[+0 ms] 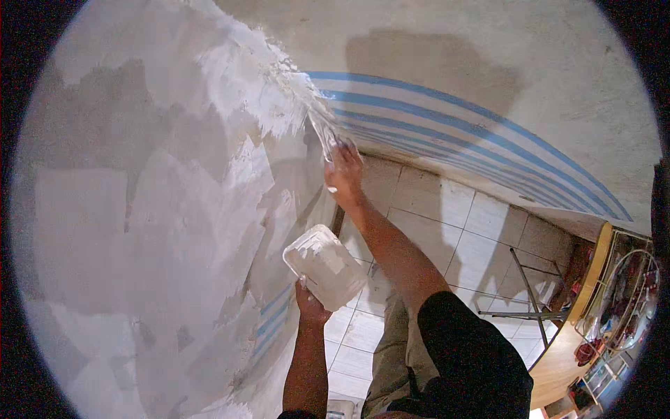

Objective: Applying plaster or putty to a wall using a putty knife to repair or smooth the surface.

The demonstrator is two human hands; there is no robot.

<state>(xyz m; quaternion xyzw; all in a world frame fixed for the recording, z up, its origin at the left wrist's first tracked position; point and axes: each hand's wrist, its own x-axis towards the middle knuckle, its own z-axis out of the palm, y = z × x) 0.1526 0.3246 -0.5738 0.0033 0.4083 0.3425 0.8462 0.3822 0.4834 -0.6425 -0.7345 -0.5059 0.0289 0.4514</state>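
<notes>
Putty knife point(322, 133) in right hand point(343, 171), white tray point(324, 266) above left hand point(309, 302).

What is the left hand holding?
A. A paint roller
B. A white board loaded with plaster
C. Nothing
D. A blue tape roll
B: the left hand grips a white board from below, smeared with white plaster, while the right hand presses a trowel to the wall.
</notes>
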